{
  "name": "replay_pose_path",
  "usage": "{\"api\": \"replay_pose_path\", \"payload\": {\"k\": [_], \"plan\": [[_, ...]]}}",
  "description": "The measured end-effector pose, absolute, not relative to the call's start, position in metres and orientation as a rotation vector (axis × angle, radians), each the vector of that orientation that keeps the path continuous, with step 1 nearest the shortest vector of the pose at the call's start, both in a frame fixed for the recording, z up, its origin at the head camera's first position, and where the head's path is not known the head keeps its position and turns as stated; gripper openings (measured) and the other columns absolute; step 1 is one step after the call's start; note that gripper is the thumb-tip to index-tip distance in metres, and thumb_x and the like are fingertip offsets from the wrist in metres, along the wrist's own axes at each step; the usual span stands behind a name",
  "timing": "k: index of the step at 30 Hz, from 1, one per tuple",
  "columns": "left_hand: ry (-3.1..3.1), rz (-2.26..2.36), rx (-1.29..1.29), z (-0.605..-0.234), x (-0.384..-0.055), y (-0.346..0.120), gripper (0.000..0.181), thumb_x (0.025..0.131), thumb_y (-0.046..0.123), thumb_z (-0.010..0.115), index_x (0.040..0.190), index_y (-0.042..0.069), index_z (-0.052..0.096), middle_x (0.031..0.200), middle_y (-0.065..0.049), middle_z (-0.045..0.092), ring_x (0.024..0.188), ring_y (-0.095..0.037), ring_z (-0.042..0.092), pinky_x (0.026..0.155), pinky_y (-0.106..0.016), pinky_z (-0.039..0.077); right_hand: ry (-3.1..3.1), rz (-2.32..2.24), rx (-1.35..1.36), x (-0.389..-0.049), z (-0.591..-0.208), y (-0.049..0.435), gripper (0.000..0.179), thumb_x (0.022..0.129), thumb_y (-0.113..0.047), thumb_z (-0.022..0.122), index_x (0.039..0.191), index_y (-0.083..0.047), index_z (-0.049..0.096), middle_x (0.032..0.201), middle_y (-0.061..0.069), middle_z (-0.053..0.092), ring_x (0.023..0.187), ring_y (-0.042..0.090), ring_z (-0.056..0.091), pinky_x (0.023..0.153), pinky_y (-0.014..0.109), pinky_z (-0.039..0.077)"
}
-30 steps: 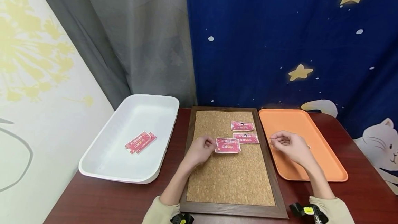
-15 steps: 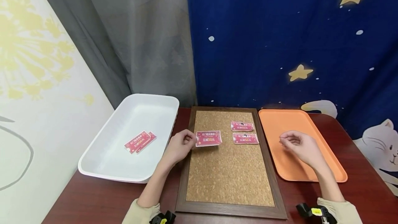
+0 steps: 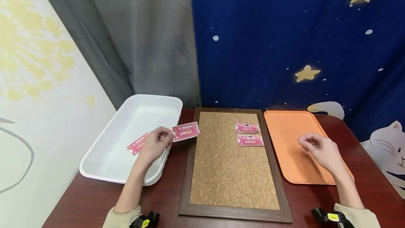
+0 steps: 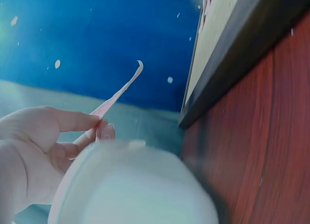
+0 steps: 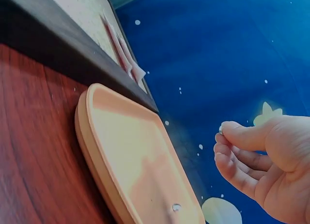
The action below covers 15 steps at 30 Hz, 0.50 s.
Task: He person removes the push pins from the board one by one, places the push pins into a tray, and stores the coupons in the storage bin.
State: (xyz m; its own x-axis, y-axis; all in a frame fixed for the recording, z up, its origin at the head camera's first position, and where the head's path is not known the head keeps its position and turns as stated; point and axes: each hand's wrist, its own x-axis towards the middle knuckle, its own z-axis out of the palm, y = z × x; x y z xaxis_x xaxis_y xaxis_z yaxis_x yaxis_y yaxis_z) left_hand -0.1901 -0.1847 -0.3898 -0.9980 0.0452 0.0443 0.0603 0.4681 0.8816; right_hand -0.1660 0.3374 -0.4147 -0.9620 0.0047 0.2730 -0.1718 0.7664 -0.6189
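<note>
In the head view my left hand (image 3: pixel 154 147) is above the right rim of a white tray (image 3: pixel 104 164). Thumb and fingers pinch the left end of a pink coupon (image 3: pixel 186 132), which sticks out over the gap beside the corkboard (image 3: pixel 234 178). The left wrist view shows this coupon edge-on, its far end curled. My right hand (image 3: pixel 321 150) hovers over an orange tray (image 3: pixel 289 126). A tiny shiny thumbtack (image 5: pixel 221 130) is pinched between its thumb and fingertips in the right wrist view. Below lies another small silvery piece (image 5: pixel 176 207) in that tray.
Two coupons, upper (image 3: pixel 246 127) and lower (image 3: pixel 250 140), are fixed to the board's upper right by dark dots. A coupon (image 3: pixel 136 145) lies in the white tray, partly behind my left hand. Curtains (image 3: pixel 272 38) hang behind the table (image 3: pixel 171 200).
My left hand has carried the coupon leftward, from over the corkboard to the white tray's right rim. My right hand has shifted right over the orange tray.
</note>
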Motion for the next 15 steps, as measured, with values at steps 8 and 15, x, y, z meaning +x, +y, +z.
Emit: {"api": "replay_pose_path", "payload": {"k": [8, 15], "plan": [[-2.686, -1.557, 0.0, -0.39, -0.189, -0.218, 0.022, 0.102, 0.014, 0.061, 0.111, -0.006, 0.062, 0.093, -0.015, 0.066, 0.086, -0.03, 0.065, 0.074, -0.03, 0.056, -2.726, 0.908, 0.064, -0.161, -0.416, 0.35, 0.01, 0.097, -0.01, 0.067, 0.099, -0.001, 0.07, 0.086, 0.011, 0.074, 0.069, 0.005, 0.065, 0.062, 0.013, 0.044], [-2.685, -1.558, 0.089, -0.396, -0.189, -0.242, 0.025, 0.102, 0.015, 0.06, 0.113, -0.007, 0.06, 0.092, -0.013, 0.062, 0.08, -0.02, 0.059, 0.067, -0.023, 0.052, -2.735, 0.848, -0.028, -0.152, -0.427, 0.367, 0.015, 0.098, -0.016, 0.068, 0.1, -0.002, 0.07, 0.083, 0.011, 0.074, 0.066, -0.002, 0.064, 0.069, 0.015, 0.038]]}}
